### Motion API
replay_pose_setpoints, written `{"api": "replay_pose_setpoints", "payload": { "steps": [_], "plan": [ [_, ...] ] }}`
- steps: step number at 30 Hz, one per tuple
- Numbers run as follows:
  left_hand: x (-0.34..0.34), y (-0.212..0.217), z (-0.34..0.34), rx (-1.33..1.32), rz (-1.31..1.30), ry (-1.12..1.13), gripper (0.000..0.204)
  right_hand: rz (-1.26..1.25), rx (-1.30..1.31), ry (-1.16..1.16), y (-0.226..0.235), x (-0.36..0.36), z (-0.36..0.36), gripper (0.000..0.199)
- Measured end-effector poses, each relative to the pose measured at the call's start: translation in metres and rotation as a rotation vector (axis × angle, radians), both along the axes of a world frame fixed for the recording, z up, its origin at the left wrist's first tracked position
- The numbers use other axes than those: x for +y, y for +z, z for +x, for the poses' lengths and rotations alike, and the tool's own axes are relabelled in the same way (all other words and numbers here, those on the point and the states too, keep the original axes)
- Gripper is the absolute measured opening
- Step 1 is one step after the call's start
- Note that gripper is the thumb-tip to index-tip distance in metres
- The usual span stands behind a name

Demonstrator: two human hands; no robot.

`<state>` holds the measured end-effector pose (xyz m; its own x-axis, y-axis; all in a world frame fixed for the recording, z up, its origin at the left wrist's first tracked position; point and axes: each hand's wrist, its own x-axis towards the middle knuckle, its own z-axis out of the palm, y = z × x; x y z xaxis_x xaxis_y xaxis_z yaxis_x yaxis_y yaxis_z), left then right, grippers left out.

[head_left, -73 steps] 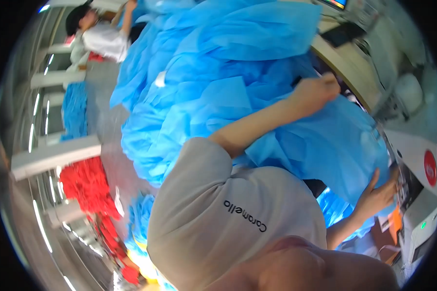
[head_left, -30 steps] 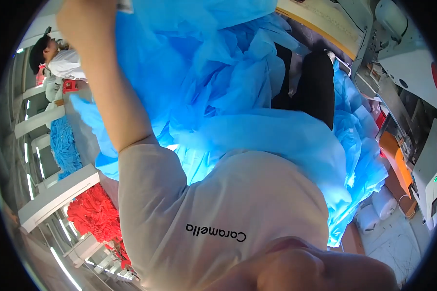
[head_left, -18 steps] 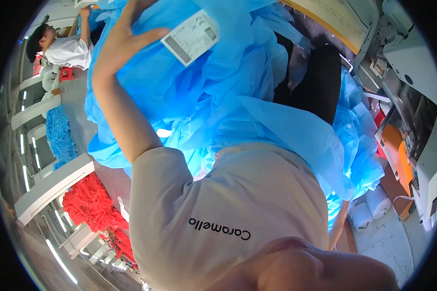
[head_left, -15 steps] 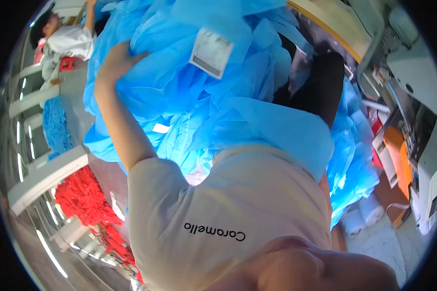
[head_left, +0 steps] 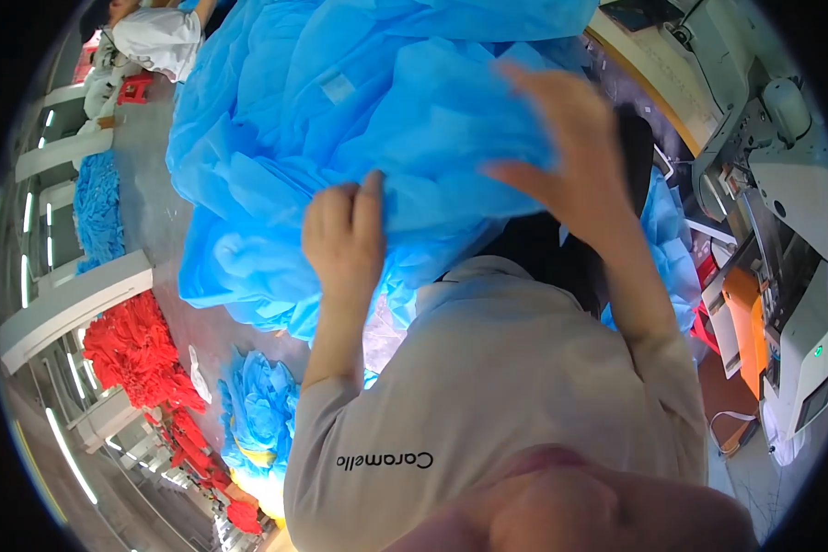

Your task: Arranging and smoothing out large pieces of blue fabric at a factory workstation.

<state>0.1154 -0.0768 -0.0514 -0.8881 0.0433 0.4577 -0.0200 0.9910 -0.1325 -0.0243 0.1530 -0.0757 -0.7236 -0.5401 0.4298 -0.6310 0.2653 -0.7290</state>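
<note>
A big heap of light blue non-woven fabric [head_left: 368,110] fills the upper middle of the head view. My left hand [head_left: 345,235] is closed over a fold at the heap's lower edge, knuckles toward me. My right hand [head_left: 561,147], slightly blurred, grips the same blue fabric from the right, thumb under and fingers over its edge. Both forearms rise from my beige shirt [head_left: 515,368] below. A small pale patch [head_left: 338,87] shows on the fabric above my left hand.
A white sewing machine [head_left: 782,120] and an orange part [head_left: 745,317] stand at the right. On the floor at the left lie red fabric [head_left: 138,350], a blue bundle [head_left: 258,414] and a blue stack [head_left: 97,207]. Another person [head_left: 156,32] sits at the top left.
My left arm has come down from high in the heap to its lower edge. My right hand has come up onto the fabric. The white label seen earlier is out of sight.
</note>
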Motion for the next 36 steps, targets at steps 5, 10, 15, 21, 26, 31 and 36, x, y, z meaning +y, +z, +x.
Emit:
{"api": "replay_pose_setpoints", "payload": {
  "steps": [5,10,15,21,26,31,36],
  "plan": [
    [0.023,-0.005,0.029,-0.469,0.118,-0.123,0.041,0.188,-0.545,0.302,-0.012,-0.038,-0.017,0.027],
    [0.005,0.053,-0.026,-1.128,0.652,-0.227,0.046,-0.116,-0.06,0.073,-0.031,-0.009,-0.024,0.014],
    [0.005,0.04,-0.137,-0.974,0.785,-0.536,0.039,-0.465,-0.923,0.203,-0.021,0.017,-0.016,0.017],
    [0.039,0.035,-0.176,-1.639,1.152,-0.705,0.038,-0.661,-1.303,0.525,-0.024,0.065,-0.015,0.043],
    [0.077,0.037,-0.188,-1.834,1.289,-0.648,0.053,-0.733,-1.134,0.539,-0.036,0.072,-0.009,0.034],
    [0.104,0.033,-0.213,-1.66,1.246,-0.546,0.029,-1.306,-0.833,0.555,-0.027,0.138,0.027,0.036],
    [0.155,0.013,-0.21,-1.658,1.192,-0.703,0.02,-0.093,-0.378,-1.08,-0.028,0.192,0.045,0.028]
  ]
}}
